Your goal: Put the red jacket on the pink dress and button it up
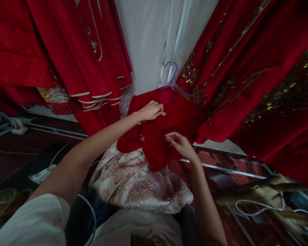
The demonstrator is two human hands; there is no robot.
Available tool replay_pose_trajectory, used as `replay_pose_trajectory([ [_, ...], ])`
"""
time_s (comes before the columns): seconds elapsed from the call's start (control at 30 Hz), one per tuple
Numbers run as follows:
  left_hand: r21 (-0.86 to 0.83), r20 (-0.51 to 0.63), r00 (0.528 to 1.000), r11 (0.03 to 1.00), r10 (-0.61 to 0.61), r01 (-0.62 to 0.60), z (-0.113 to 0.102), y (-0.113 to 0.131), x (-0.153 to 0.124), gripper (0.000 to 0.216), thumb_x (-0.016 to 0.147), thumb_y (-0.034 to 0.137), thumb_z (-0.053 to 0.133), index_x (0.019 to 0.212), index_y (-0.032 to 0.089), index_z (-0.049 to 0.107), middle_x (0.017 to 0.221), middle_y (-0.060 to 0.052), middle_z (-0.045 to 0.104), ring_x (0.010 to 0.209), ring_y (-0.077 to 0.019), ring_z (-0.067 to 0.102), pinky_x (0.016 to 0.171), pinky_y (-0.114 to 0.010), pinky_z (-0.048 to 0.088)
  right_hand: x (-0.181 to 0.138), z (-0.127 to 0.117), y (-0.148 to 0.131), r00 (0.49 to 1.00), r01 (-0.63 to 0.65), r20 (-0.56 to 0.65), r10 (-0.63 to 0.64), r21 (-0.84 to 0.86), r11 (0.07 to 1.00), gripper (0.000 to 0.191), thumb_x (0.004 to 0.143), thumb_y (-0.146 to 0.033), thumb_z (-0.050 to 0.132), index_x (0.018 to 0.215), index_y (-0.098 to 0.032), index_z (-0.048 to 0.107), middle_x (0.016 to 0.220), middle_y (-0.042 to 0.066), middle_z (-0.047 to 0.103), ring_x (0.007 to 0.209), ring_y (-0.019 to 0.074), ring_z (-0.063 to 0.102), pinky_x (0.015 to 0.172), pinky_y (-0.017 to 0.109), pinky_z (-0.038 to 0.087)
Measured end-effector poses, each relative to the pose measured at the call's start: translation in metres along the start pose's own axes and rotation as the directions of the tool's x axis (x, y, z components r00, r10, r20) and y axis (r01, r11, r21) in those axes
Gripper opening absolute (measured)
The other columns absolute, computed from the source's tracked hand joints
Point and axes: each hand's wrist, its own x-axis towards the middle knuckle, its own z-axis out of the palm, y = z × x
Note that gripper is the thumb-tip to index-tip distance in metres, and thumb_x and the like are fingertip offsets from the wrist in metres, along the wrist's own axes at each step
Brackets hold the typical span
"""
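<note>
A small red jacket [160, 150] with a purple hanger [172, 77] at its collar lies across my lap. My left hand [152, 110] rests on its upper front, fingers closed in a pinch on the cloth beside a beaded flower-shaped button [163, 113]. Lower down the front sits another such button [142, 138]. Over the jacket's right side hovers my right hand [179, 141], its thumb and fingertips drawn together; whatever they hold is too small to make out. Under the jacket, a pale patterned brocade cloth [136, 181] with shiny threads covers my thighs.
Red garments with pale piping [92, 68] hang at the left, and sequined red garments [236, 75] at the right. A white wall stands behind. On the left is a dark surface with a white power strip [42, 173]; a white cord [259, 208] loops among clutter at right.
</note>
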Motion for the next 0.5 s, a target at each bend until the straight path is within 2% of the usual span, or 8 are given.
replay_pose_trajectory([
  [0.1, 0.091, 0.019, 0.999, 0.995, 0.030, -0.031, -0.001, 0.007, 0.000, 0.024, 0.094, 0.030, 0.040, 0.100, 0.013, 0.056, 0.090, -0.011, 0.063, 0.085, -0.0219, 0.057, 0.087, -0.036, 0.035, 0.011, 0.002, -0.003, 0.979, 0.086, -0.186, -0.083, 0.013, 0.996, 0.030, 0.084, -0.039, 0.061, 0.107, -0.020, 0.060, 0.115, 0.009, 0.063, 0.106, 0.0187, 0.061, 0.092, 0.034, 0.053],
  [0.23, 0.183, 0.106, 0.993, 0.981, 0.050, -0.069, -0.004, 0.014, 0.003, 0.031, 0.095, 0.028, 0.034, 0.103, 0.010, 0.058, 0.097, -0.016, 0.065, 0.087, -0.0236, 0.060, 0.083, -0.037, 0.037, 0.052, 0.010, -0.030, 0.849, 0.227, -0.502, -0.169, 0.057, 0.972, 0.035, 0.084, -0.041, 0.058, 0.109, -0.017, 0.055, 0.119, 0.014, 0.061, 0.111, 0.0201, 0.059, 0.102, 0.036, 0.046],
  [0.27, 0.195, 0.136, 0.990, 0.979, 0.029, -0.055, -0.005, 0.014, 0.004, 0.030, 0.095, 0.025, 0.035, 0.104, 0.010, 0.059, 0.097, -0.017, 0.066, 0.086, -0.0237, 0.061, 0.082, -0.037, 0.038, 0.067, 0.014, -0.039, 0.832, 0.262, -0.521, -0.189, 0.070, 0.963, 0.036, 0.086, -0.042, 0.054, 0.111, -0.016, 0.053, 0.122, 0.015, 0.060, 0.115, 0.0199, 0.058, 0.105, 0.037, 0.044],
  [0.3, 0.210, 0.166, 0.986, 0.977, -0.011, -0.024, -0.004, 0.012, 0.005, 0.029, 0.093, 0.022, 0.038, 0.103, 0.010, 0.061, 0.096, -0.017, 0.067, 0.085, -0.0242, 0.062, 0.081, -0.037, 0.038, 0.082, 0.019, -0.048, 0.846, 0.280, -0.493, -0.204, 0.085, 0.956, 0.042, 0.088, -0.043, 0.049, 0.119, -0.015, 0.049, 0.129, 0.016, 0.056, 0.122, 0.0203, 0.054, 0.108, 0.038, 0.040],
  [0.33, 0.229, 0.192, 0.979, 0.973, -0.069, 0.024, -0.002, 0.009, 0.006, 0.026, 0.089, 0.020, 0.042, 0.100, 0.010, 0.063, 0.093, -0.018, 0.069, 0.084, -0.0252, 0.062, 0.080, -0.038, 0.039, 0.096, 0.025, -0.056, 0.868, 0.258, -0.460, -0.188, 0.094, 0.962, 0.049, 0.089, -0.045, 0.045, 0.127, -0.013, 0.044, 0.136, 0.017, 0.050, 0.128, 0.0214, 0.049, 0.110, 0.040, 0.038],
  [0.4, 0.240, 0.181, 0.959, 0.955, -0.218, 0.172, 0.004, 0.000, 0.008, 0.018, 0.080, 0.018, 0.052, 0.086, 0.010, 0.068, 0.082, -0.018, 0.070, 0.085, -0.0299, 0.063, 0.083, -0.043, 0.039, 0.120, 0.038, -0.065, 0.899, 0.084, -0.437, -0.035, 0.093, 0.992, 0.066, 0.089, -0.052, 0.043, 0.137, -0.007, 0.033, 0.145, 0.023, 0.039, 0.138, 0.0279, 0.036, 0.113, 0.048, 0.031],
  [0.47, 0.146, 0.086, 0.940, 0.938, -0.330, 0.315, 0.011, -0.010, 0.009, 0.014, 0.072, 0.021, 0.061, 0.074, 0.011, 0.069, 0.073, -0.018, 0.068, 0.092, -0.0362, 0.061, 0.087, -0.050, 0.038, 0.133, 0.048, -0.064, 0.859, -0.086, -0.504, 0.087, 0.025, 0.996, 0.087, 0.084, -0.059, 0.049, 0.142, 0.000, 0.021, 0.150, 0.030, 0.023, 0.145, 0.0364, 0.017, 0.114, 0.056, 0.020],
  [0.5, 0.062, 0.028, 0.939, 0.938, -0.344, 0.341, 0.015, -0.015, 0.010, 0.015, 0.069, 0.025, 0.063, 0.072, 0.012, 0.070, 0.070, -0.017, 0.068, 0.096, -0.0386, 0.060, 0.088, -0.053, 0.037, 0.135, 0.050, -0.060, 0.827, -0.141, -0.552, 0.107, -0.019, 0.990, 0.095, 0.082, -0.061, 0.051, 0.144, 0.003, 0.016, 0.151, 0.033, 0.017, 0.145, 0.0391, 0.009, 0.114, 0.059, 0.016],
])
